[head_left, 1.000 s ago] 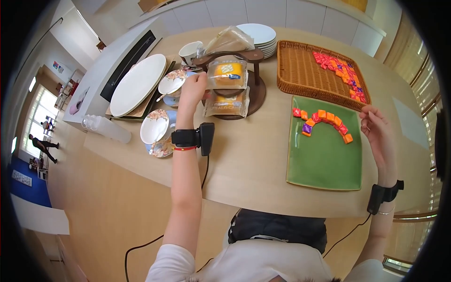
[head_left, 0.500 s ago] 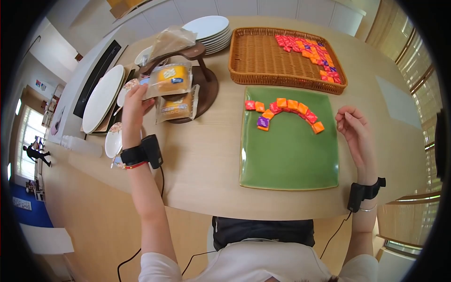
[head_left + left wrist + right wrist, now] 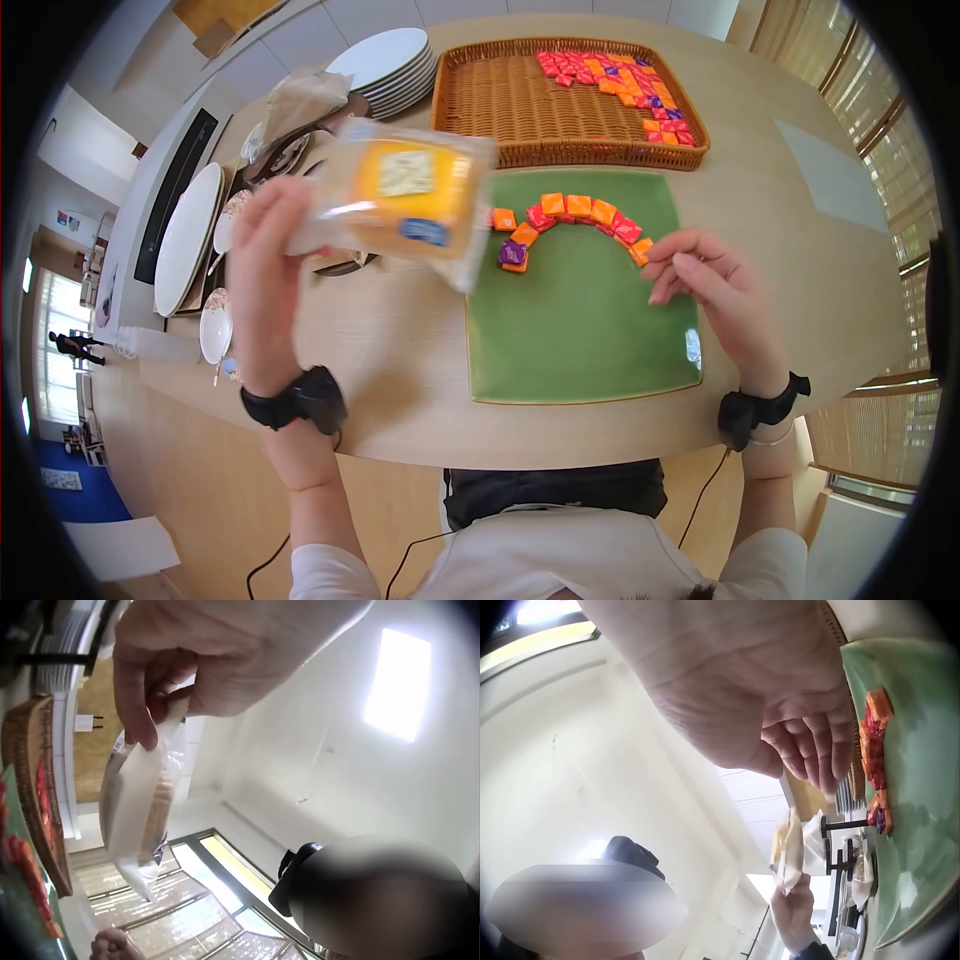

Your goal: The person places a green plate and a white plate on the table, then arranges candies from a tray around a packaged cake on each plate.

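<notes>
My left hand pinches one edge of a clear-wrapped yellow cake and holds it up, its far end overlapping the left side of a square green plate. Seen in the left wrist view, thumb and fingers grip the wrapper's end and the wrapped cake hangs from them. An arc of small orange, red and purple wrapped candies lies across the plate's upper part. My right hand hovers at the plate's right edge, near the arc's last orange candy, fingers loosely bent and holding nothing.
Behind the plate sits a wicker basket with many wrapped candies at its right side. A stack of white plates stands at the back left. Further left are a white oval plate, floral cups and a dark stand partly hidden by the cake.
The left hand has taken the upper wrapped cake off the dark stand and brought it toward the green plate. The right hand has moved leftward over the plate's edge. The view has shifted.
</notes>
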Motion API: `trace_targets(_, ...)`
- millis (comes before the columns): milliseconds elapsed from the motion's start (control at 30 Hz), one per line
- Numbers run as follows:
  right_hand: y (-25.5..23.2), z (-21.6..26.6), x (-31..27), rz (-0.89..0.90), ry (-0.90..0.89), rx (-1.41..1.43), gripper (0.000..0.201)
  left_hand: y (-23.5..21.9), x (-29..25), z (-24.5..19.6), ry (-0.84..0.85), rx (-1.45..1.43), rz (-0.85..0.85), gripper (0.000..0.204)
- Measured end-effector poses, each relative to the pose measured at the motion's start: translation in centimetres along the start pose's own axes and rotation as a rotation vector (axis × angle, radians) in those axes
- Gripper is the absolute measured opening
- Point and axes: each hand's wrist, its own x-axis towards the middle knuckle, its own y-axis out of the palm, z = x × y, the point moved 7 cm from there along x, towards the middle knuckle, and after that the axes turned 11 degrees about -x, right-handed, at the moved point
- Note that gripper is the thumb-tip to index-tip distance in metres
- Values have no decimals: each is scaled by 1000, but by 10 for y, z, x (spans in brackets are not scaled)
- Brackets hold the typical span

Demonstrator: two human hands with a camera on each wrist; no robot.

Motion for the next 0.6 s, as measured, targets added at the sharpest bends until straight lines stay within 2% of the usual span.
trace_targets(67,19,4,-4,116,16,41,35,60,-20,22,-118,-127,245,13)
trace_targets(100,26,4,-6,142,37,44,46,89,-32,32,-187,-180,361,12)
trace_targets(200,34,-3,-9,120,42,186,54,119,-60,58,-353,-81,412,13)
trace_targets(267,28,-3,-7,55,62,137,54,126,-68,66,-393,-90,445,17)
trace_targets(333,19,-14,-5,91,179,10,60,127,-74,78,-495,-45,515,18)
trace_targets(433,15,-21,-7,161,237,-51,68,131,-84,87,-588,21,600,20)
trace_targets(600,20,-11,-12,206,233,-233,74,128,-86,100,-590,140,648,23)
